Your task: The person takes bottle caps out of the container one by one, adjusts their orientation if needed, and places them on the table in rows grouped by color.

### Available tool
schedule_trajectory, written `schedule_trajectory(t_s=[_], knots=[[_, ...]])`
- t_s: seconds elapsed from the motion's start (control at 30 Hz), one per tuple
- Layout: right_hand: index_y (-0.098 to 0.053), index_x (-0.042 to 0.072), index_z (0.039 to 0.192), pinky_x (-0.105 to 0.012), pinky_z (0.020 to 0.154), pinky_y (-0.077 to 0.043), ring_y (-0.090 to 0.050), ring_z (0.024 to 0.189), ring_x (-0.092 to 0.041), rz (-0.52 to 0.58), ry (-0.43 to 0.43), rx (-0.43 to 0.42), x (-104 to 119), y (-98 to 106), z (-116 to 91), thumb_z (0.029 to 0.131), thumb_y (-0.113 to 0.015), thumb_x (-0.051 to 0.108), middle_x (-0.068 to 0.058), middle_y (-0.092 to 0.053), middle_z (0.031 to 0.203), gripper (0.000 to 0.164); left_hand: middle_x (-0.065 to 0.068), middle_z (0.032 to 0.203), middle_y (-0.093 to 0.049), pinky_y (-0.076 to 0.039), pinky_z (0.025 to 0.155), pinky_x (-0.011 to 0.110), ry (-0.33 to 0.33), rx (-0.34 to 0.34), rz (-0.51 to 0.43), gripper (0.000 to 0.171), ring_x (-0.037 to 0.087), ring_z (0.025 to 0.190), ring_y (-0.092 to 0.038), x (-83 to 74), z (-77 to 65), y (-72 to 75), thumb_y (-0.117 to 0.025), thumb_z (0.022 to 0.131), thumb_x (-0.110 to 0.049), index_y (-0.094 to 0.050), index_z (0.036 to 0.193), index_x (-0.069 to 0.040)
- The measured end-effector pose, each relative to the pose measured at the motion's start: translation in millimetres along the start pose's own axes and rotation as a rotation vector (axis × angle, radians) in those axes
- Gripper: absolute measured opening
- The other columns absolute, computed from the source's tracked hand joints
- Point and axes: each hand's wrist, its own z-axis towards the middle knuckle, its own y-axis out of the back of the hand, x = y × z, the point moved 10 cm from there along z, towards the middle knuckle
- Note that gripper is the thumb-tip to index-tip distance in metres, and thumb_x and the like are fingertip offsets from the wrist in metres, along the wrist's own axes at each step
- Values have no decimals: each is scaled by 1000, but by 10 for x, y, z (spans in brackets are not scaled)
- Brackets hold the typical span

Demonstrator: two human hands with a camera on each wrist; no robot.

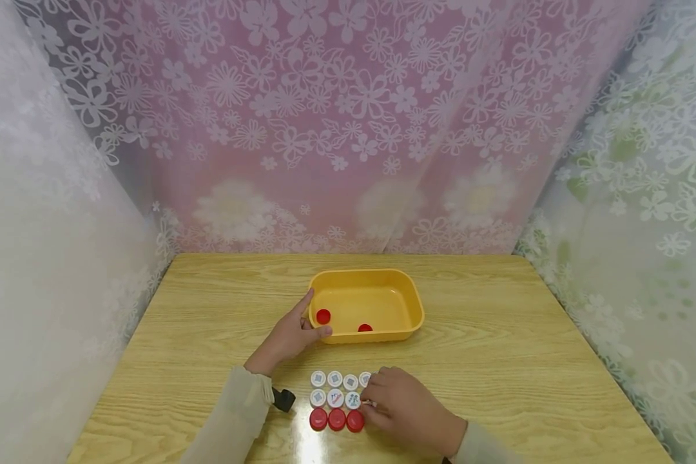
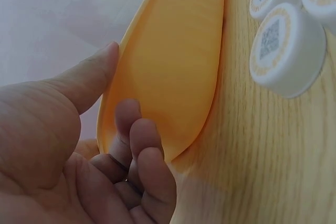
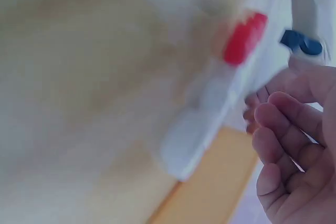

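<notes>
My left hand (image 1: 290, 335) grips the left end of a yellow plastic bin (image 1: 377, 337) at its rim. Two red caps (image 1: 323, 316) lie inside, near the bin's front side. In the left wrist view the thumb lies on the rim and the other fingers curl by the end wall. Nearer to me stand rows of round caps: white caps (image 1: 335, 398) with printed tops behind, red caps (image 1: 337, 419) in front. At the rows' right end, my right hand (image 1: 408, 407) pinches a white cap (image 1: 368, 403), mostly hidden by its fingers. The right wrist view is blurred.
The wooden table (image 1: 220, 290) carries everything, with flowered cloth (image 1: 336, 129) hanging behind it and on both sides. A black strap piece (image 1: 283, 399) shows at the left sleeve, beside the cap rows.
</notes>
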Motion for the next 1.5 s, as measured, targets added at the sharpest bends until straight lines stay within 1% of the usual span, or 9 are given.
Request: schedule_trajectory(t_s=[0.1,0.33,0.5,0.7,0.9,1.03,1.17,1.3,1.5], knots=[[-75,19,94,-23,72,-50,-53,76,-2,10,-33,-37,-136,197,105,93,-77,21,14,-65,86,3,3,70,-54,-37,54,29,1,-3,-1,103,16,57,-42,-1,2,10,-83,90,-35,-15,167,-27],[-70,15,106,-27,71,-53,-57,80,-9,-61,-52,-113,-486,684,494,91,-77,17,6,-64,91,16,3,69,-54,-37,55,28,-6,-9,15,103,16,57,-43,30,34,2,-82,90,-36,-15,167,-26],[-66,12,115,-28,71,-55,-62,80,-12,-104,-128,23,-744,742,921,95,-75,23,0,-66,100,25,4,72,-55,-39,57,29,2,-11,1,103,17,60,-45,55,18,9,-81,90,-38,-14,167,-26],[-66,11,127,-34,85,-58,-69,93,-19,-192,-192,339,-930,339,1403,96,-75,35,-4,-70,116,40,3,73,-55,-39,57,28,10,3,-1,103,16,61,-46,67,-4,16,-80,90,-41,-14,167,-27],[-60,16,138,-31,81,-59,-70,86,-16,-390,-54,569,-947,-303,1667,94,-76,45,-1,-72,115,56,2,72,-55,-39,56,28,-20,16,-23,102,15,60,-45,12,-11,8,-80,91,-41,-13,167,-28],[-50,17,151,-30,80,-59,-66,74,-12,-431,-22,643,-959,-592,1733,96,-70,50,4,-73,101,67,3,71,-55,-39,56,28,-36,32,-37,102,16,59,-45,-12,-17,-13,-78,91,-43,-12,167,-27],[-46,14,154,-31,85,-58,-62,76,-11,-403,-39,674,-967,-714,1790,98,-69,46,4,-70,97,68,3,73,-55,-41,58,28,-29,27,-27,102,16,61,-46,-3,-19,-5,-78,91,-46,-12,167,-29],[-52,13,148,-30,90,-57,-62,81,-12,-400,-28,674,-955,-754,1857,99,-71,39,2,-70,99,59,3,74,-56,-42,58,28,-24,12,-29,102,16,61,-47,8,-17,17,-77,91,-46,-11,167,-30],[-66,16,124,-27,84,-55,-59,76,-14,-334,13,679,-960,-766,1851,99,-72,33,6,-65,85,31,2,70,-53,-39,55,26,-27,11,-42,102,15,58,-45,27,13,3,-78,92,-42,-11,167,-29]])
